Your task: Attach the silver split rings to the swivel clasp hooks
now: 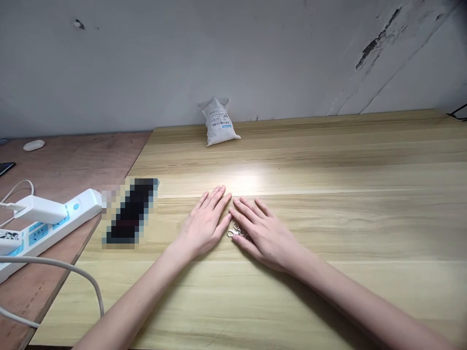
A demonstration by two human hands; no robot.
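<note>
Clasps (235, 230) lie half under right hand (264, 233), left hand (204, 223) alongside.

The right hand (264, 232) lies flat over a cluster of small metal clasps (234, 230); only a few show at the thumb, and their count cannot be told. A pixelated dark object (130, 211) beside the left hand (204, 223) is unidentifiable. Print on the white bag (218, 121) is too small to read. The power strip (44, 223) and its cable (54, 272) run off the left edge, as does a dark object (5, 167)
</note>
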